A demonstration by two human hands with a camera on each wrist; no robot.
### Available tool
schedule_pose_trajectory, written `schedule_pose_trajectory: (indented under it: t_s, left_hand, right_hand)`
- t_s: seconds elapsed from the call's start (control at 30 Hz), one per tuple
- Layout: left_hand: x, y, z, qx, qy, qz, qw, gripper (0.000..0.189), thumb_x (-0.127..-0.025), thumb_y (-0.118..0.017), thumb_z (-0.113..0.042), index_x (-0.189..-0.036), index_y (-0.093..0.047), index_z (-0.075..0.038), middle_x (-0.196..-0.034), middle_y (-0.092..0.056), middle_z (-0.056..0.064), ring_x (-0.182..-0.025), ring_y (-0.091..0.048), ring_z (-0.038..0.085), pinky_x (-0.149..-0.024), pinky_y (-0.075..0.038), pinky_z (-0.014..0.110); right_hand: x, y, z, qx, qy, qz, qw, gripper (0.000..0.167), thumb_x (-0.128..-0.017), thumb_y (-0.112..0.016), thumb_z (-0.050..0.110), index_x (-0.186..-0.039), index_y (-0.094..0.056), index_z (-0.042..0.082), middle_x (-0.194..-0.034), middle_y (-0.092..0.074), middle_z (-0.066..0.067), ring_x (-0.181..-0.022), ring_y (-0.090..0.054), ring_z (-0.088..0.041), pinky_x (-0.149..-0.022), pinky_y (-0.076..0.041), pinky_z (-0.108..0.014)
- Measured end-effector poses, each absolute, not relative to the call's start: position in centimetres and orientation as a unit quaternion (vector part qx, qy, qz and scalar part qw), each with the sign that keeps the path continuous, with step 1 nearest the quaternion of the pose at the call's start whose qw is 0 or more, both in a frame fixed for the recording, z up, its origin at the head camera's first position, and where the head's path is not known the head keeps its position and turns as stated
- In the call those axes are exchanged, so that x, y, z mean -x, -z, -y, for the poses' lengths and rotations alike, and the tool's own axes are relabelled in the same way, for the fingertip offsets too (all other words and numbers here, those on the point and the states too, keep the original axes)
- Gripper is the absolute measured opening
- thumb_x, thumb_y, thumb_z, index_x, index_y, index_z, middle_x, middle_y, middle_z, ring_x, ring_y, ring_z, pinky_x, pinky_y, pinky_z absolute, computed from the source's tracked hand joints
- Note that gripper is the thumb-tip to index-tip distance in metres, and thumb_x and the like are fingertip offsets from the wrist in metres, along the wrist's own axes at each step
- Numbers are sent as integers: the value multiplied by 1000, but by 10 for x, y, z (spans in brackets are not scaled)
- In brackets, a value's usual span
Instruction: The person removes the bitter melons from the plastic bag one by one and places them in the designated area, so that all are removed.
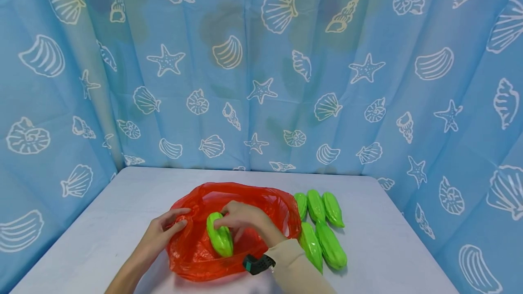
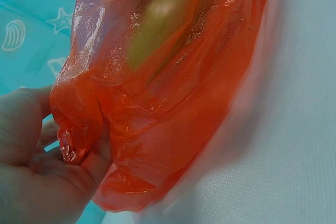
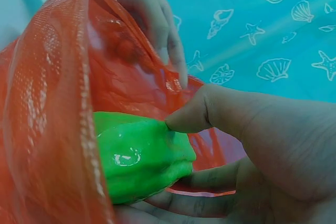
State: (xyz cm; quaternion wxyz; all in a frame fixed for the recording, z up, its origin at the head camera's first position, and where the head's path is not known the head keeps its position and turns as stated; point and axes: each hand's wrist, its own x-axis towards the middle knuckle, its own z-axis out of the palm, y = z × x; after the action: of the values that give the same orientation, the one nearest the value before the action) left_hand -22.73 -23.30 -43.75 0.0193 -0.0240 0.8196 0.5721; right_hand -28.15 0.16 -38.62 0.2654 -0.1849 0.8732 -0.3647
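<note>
A red plastic bag (image 1: 196, 264) lies on the table with its mouth spread wide. My left hand (image 1: 160, 231) grips a bunched part of the bag's left rim; in the left wrist view the bunch sits between the thumb and fingers of that hand (image 2: 50, 166). My right hand (image 1: 245, 217) reaches inside the mouth and holds a shiny bright green ridged fruit (image 1: 220, 239), tilted, by its upper end. Close up in the right wrist view, the thumb lies on top of the fruit (image 3: 139, 153) and the fingers beneath it.
Several more green ridged fruits (image 1: 332, 246) lie in a group just right of the bag, partly behind the right sleeve. They rest on a white table (image 1: 380, 239). A blue shell-patterned curtain (image 1: 253, 117) hangs along the back and both sides.
</note>
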Motion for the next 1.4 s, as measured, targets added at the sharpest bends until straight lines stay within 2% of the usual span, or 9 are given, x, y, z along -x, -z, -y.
schedule_pose_trajectory:
  t_s: [0.3, 0.47, 0.63, 0.9, 1.23, 1.4]
  left_hand:
    - [228, 438, 233, 20, -575, -818, 20, 48, -94, -65, -32, -139, -55, -16, -148, -48, 16, -128, -51, 34, -95, -56, 39]
    - [228, 439, 233, 21, -578, -815, 20, 48, -94, -65, -32, -139, -54, -16, -148, -47, 16, -129, -50, 34, -95, -56, 39]
    - [228, 440, 233, 21, -578, -816, 17, 49, -94, -65, -32, -139, -55, -17, -148, -47, 16, -130, -50, 35, -94, -56, 40]
    - [228, 439, 233, 22, -577, -816, 16, 50, -93, -66, -34, -138, -55, -17, -148, -48, 16, -130, -50, 35, -93, -57, 40]
    - [230, 440, 233, 25, -576, -817, 17, 50, -93, -66, -35, -139, -55, -17, -148, -48, 16, -129, -51, 34, -94, -56, 39]
    - [229, 441, 233, 25, -573, -819, 18, 50, -93, -66, -35, -139, -54, -17, -149, -46, 16, -131, -49, 36, -95, -56, 40]
  right_hand:
    - [282, 379, -20, 188, 364, -881, 237, 31, -84, -73, 31, -103, -65, 8, -87, -65, -3, -67, -68, -21, -63, -61, -34]
    - [283, 374, -32, 181, 363, -885, 230, 43, -84, -72, 31, -116, -63, 4, -93, -65, -4, -72, -67, -19, -67, -61, -36]
    - [284, 369, -44, 174, 377, -882, 225, 52, -86, -71, 32, -127, -59, 2, -101, -65, -4, -68, -70, -21, -70, -62, -36]
    - [280, 360, -64, 173, 385, -879, 220, 51, -88, -69, 31, -129, -58, 3, -108, -64, -6, -70, -69, -20, -67, -62, -36]
    - [276, 355, -89, 181, 384, -884, 196, 41, -89, -68, 32, -122, -62, 7, -101, -66, -4, -73, -69, -17, -64, -61, -34]
    - [275, 353, -99, 180, 392, -881, 193, 43, -89, -68, 30, -125, -61, 8, -104, -65, -6, -75, -69, -17, -65, -62, -35]
